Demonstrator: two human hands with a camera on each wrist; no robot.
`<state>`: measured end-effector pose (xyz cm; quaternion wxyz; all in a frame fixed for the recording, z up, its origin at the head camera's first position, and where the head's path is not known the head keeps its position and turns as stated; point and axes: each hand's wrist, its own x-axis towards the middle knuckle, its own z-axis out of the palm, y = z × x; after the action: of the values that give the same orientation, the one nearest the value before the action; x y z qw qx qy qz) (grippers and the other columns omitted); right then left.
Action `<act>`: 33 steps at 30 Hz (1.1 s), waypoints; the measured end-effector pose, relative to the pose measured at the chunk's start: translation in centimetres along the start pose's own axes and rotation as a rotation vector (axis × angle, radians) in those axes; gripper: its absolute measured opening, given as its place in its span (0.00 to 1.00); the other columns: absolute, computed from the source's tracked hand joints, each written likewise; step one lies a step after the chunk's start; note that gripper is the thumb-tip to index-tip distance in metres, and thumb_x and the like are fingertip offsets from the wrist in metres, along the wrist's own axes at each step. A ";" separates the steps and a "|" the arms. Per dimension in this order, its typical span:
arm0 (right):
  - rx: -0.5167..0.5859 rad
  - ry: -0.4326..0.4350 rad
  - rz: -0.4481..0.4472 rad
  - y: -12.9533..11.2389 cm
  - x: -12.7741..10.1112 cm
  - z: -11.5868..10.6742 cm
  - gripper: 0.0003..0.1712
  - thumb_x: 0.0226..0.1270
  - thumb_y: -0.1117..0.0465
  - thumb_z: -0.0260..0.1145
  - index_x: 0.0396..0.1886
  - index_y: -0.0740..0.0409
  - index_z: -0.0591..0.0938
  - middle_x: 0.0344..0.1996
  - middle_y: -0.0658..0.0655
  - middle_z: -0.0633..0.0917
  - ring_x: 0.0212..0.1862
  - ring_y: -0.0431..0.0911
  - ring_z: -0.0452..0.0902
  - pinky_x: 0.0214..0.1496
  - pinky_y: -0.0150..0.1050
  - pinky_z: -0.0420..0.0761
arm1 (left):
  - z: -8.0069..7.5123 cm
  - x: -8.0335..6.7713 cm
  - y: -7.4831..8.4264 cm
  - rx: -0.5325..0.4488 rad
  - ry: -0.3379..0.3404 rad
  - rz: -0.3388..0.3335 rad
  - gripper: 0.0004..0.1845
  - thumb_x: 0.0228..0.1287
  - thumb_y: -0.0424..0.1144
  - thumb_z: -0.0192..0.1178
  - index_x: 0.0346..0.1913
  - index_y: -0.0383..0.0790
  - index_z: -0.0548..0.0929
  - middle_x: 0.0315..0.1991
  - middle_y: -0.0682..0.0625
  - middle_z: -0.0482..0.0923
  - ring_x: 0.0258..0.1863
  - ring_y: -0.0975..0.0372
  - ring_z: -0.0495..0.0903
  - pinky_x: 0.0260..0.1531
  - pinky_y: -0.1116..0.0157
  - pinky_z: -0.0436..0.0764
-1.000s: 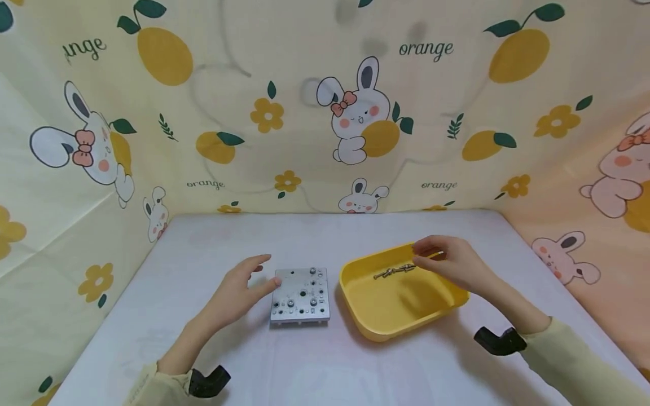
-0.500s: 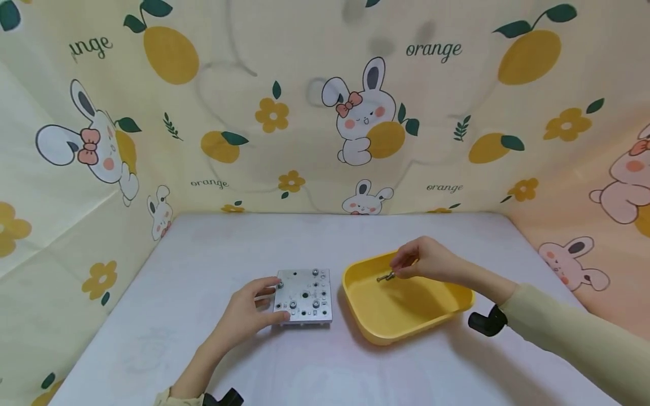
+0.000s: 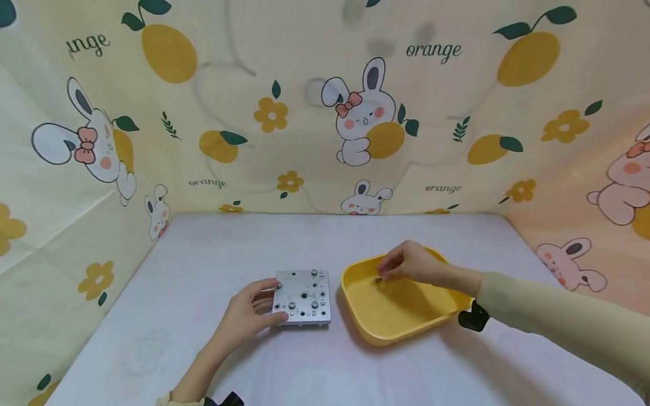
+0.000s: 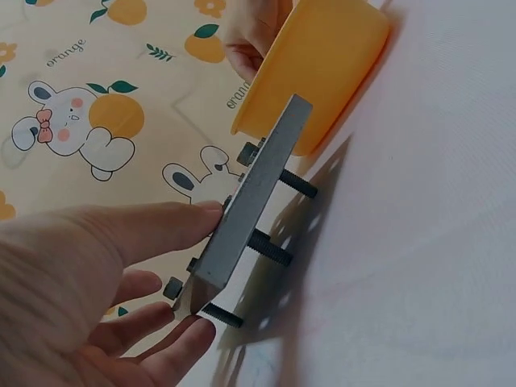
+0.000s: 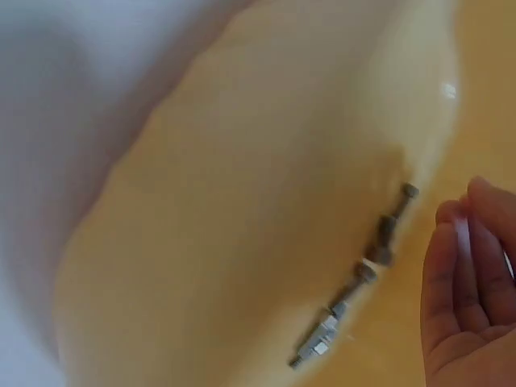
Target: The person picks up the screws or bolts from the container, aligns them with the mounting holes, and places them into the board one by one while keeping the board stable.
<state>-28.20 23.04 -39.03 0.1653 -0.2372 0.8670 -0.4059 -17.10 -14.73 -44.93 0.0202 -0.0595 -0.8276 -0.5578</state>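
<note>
My left hand [image 3: 244, 313] grips the left side of a square silver metal plate [image 3: 303, 287], thumb at its near corner and fingers at its far left. In the left wrist view the plate [image 4: 254, 197] is seen edge-on, bolt heads on its face and threaded shanks [image 4: 270, 247] jutting from its underside. My right hand [image 3: 411, 262] reaches into a yellow tray [image 3: 373, 337], fingertips by the bolts, which it mostly hides in the head view. In the right wrist view several loose bolts [image 5: 355, 278] lie in a line beside my bunched right fingers [image 5: 439, 278], with nothing visible between them.
The plate and the tray stand side by side on a white-covered table [image 3: 325, 372], a narrow gap between them. The tray's raised rim surrounds the bolts. A patterned cloth [image 3: 299, 135] hangs behind the table and along both sides.
My left hand has come down onto the plate's left side and holds there. My right hand has moved left across the tray, from its far right rim to over the bolts.
</note>
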 end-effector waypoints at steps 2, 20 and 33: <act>-0.016 0.009 0.004 0.5 0.1 0.5 0.10 0.55 0.72 0.75 0.38 0.68 0.88 0.32 0.58 0.88 0.36 0.47 0.85 0.37 0.35 0.85 | 0.2 0.0 0.0 -0.004 0.003 0.001 0.38 0.42 0.32 0.80 0.62 0.38 0.77 0.59 0.46 0.75 0.54 0.52 0.79 0.52 0.64 0.80; -0.009 0.087 0.018 2.7 1.1 2.6 0.10 0.50 0.72 0.78 0.34 0.66 0.89 0.29 0.56 0.88 0.34 0.45 0.85 0.36 0.34 0.85 | 0.2 -0.2 0.1 0.004 0.018 -0.023 0.38 0.43 0.33 0.80 0.61 0.39 0.78 0.60 0.47 0.75 0.53 0.52 0.79 0.51 0.65 0.80; -0.110 0.054 -0.080 2.8 0.9 2.8 0.09 0.52 0.74 0.76 0.34 0.64 0.87 0.29 0.53 0.86 0.33 0.46 0.82 0.35 0.33 0.84 | 0.2 -0.2 0.0 0.022 0.012 -0.022 0.37 0.45 0.32 0.79 0.62 0.40 0.77 0.60 0.45 0.75 0.50 0.53 0.81 0.50 0.64 0.81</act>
<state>-28.39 22.36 -42.99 0.1124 -0.2694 0.8819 -0.3701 -16.87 -14.61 -45.03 0.0194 -0.0469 -0.8340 -0.5494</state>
